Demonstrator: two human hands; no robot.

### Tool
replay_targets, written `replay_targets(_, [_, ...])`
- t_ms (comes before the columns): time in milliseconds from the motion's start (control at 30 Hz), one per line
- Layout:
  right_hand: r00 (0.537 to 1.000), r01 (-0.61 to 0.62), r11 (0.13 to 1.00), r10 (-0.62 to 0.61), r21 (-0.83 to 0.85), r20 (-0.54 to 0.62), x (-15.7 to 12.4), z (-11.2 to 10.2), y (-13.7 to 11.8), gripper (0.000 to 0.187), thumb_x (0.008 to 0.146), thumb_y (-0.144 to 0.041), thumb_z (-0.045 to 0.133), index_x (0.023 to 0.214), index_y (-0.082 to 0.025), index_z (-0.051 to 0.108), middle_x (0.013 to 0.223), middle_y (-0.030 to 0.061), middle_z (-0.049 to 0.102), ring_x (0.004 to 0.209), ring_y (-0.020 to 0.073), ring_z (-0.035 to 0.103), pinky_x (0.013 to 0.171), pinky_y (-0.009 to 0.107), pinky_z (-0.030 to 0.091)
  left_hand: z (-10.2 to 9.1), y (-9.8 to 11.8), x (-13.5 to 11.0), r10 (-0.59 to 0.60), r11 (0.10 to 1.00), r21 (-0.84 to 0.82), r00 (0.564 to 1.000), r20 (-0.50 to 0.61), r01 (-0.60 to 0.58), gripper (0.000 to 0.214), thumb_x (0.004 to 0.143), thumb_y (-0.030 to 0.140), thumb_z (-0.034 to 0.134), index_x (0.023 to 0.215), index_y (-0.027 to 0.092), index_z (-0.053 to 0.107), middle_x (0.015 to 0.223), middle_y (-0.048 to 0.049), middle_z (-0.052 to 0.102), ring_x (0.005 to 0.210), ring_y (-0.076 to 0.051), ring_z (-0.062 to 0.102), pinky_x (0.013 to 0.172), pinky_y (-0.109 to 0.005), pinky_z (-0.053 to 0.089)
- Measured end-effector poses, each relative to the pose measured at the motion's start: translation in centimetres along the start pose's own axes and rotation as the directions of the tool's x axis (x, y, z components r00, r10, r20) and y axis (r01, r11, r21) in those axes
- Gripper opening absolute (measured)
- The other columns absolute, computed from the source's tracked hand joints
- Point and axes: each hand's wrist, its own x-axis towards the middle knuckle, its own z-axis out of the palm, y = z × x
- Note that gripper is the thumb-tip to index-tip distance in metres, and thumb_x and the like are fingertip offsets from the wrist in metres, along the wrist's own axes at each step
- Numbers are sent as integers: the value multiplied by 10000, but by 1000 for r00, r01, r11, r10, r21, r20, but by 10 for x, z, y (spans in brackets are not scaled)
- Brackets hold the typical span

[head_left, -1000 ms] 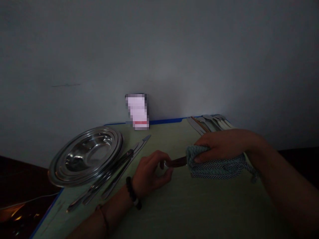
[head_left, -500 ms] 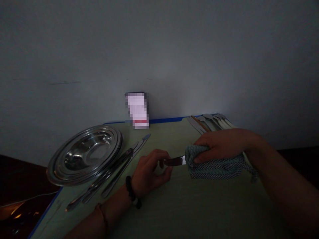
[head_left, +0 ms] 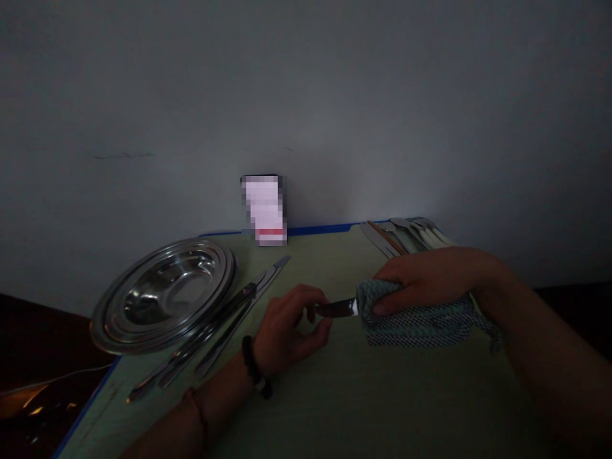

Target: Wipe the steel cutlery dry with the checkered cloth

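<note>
Between my two hands lies a knife (head_left: 339, 308), its shiny blade pointing left. My left hand (head_left: 291, 325) is closed on the tip of that blade, with a dark beaded bracelet at the wrist. A folded grey-green checked cloth (head_left: 415, 325) is wrapped around the rest of the knife, so its handle is hidden. On top, my right hand (head_left: 425, 280) grips the cloth, thumb pressed against it. Left of my left hand, several table knives (head_left: 229, 331) rest beside stacked metal bowls (head_left: 176, 296).
A phone (head_left: 265, 210) with a blurred screen leans on the wall (head_left: 363, 115) behind the table (head_left: 325, 408). More cutlery (head_left: 406, 234), some with pale handles, lies beyond my right hand at the back edge. Dark floor and a thin cable show at lower left.
</note>
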Motion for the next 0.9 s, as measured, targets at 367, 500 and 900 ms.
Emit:
replay_targets(367, [1000, 8, 1000, -8, -5, 3, 0, -1, -1, 397, 828, -512, 485, 892, -158, 653, 775, 17, 661, 677, 141, 591, 586, 242, 441, -1, 2, 1, -10, 1000, -3, 1000, 18, 10, 244, 736, 80, 597, 939, 185, 513, 814, -17, 606, 574, -82, 542, 468, -174, 427])
replay_targets(500, [1000, 8, 1000, -8, -14, 7, 1, 0, -1, 398, 831, -509, 480, 898, -156, 651, 780, 19, 662, 679, 141, 593, 590, 241, 437, -1, 2, 1, -23, 1000, 2, 999, 22, 23, 243, 739, 85, 594, 941, 193, 515, 808, -13, 605, 586, -88, 547, 480, -181, 432])
replay_targets(900, [998, 43, 993, -48, -111, -45, 16, 9, -1, 353, 843, -479, 480, 896, -172, 645, 817, 24, 667, 733, 153, 605, 621, 245, 432, -5, 2, 3, -158, 983, -33, 923, 350, 181, 117, 862, 192, 496, 973, 179, 530, 834, -22, 638, 713, -138, 593, 641, -253, 470])
